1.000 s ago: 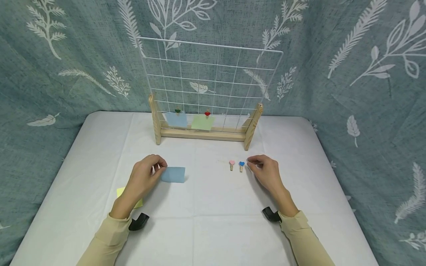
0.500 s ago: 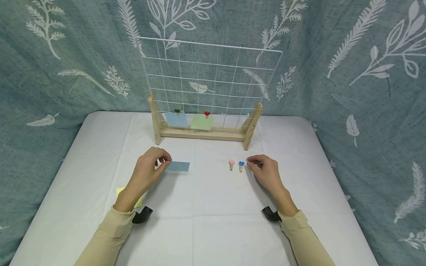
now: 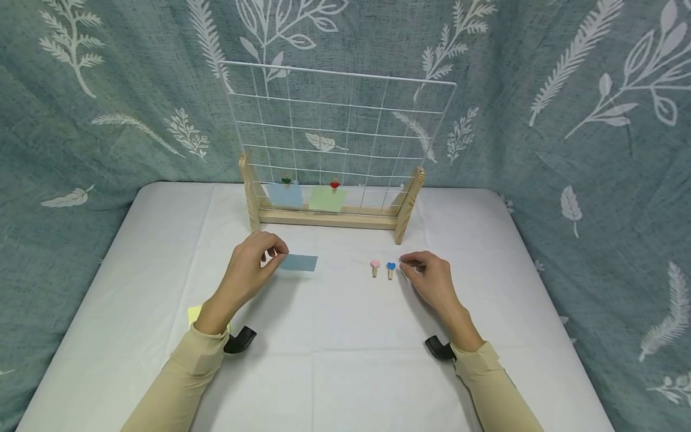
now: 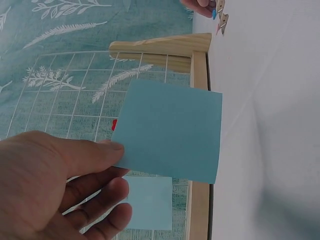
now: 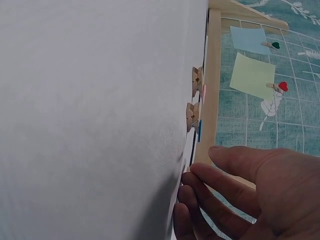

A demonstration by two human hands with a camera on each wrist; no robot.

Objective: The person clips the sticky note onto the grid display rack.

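Observation:
Between thumb and index finger, my left hand (image 3: 251, 264) pinches a corner of a blue paper note (image 4: 170, 130), held above the table in front of the rack. My right hand (image 3: 429, 279) rests at the table with fingers loosely bent and nothing in them. Just left of its fingertips lie a blue-heart clothespin (image 3: 391, 270) and a pink-heart clothespin (image 3: 375, 268). On the grid rack (image 3: 329, 220), a green-heart clothespin (image 5: 272, 45) holds a light blue note (image 3: 285, 195), and a red-heart clothespin (image 5: 280, 87) holds a green note (image 3: 327, 199).
A yellow note (image 3: 194, 314) lies on the white-covered table (image 3: 345, 384), partly hidden under my left forearm. The rack's wooden feet (image 3: 410, 207) stand near the table's back edge. A leaf-patterned curtain (image 3: 540, 180) hangs behind and at the sides.
My left hand has moved forward and to the right, carrying the blue note closer to the rack. My right hand and the loose clothespins have stayed in place.

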